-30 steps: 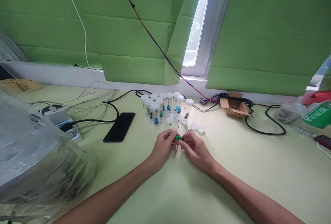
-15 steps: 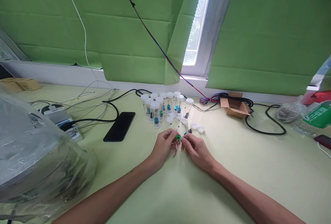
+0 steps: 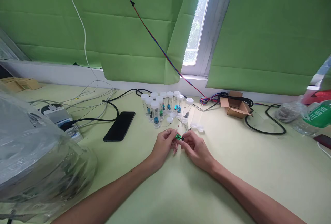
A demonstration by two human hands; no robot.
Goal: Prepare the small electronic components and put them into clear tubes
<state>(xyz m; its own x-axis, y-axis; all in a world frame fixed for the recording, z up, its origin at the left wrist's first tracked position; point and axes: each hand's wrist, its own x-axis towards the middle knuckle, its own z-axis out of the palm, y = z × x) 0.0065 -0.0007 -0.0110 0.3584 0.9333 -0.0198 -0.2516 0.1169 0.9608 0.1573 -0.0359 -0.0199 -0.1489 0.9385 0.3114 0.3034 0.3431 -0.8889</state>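
Green plastic-looking material stood out at the middle of the head view: a small green part, pinched between the thumb and fingers of the left hand, just above the near side of the table. From the right, the right hand met it, its thumb and forefinger closed on a tiny black piece against the right end of the green part; whether the two were joined was too small to tell.

Just beyond the hands, on the far side, stood a cluster of clear tubes with white tops, several holding blue or green bits. At the right of the cluster, one tube held something grey. Loose white caps lay near the right hand's far side.

Well to the left, a black phone lay flat, and farther left bulged a plastic-wrapped object. At the far right were an open cardboard box and a green-labelled bottle. Green curtains hung behind everything.
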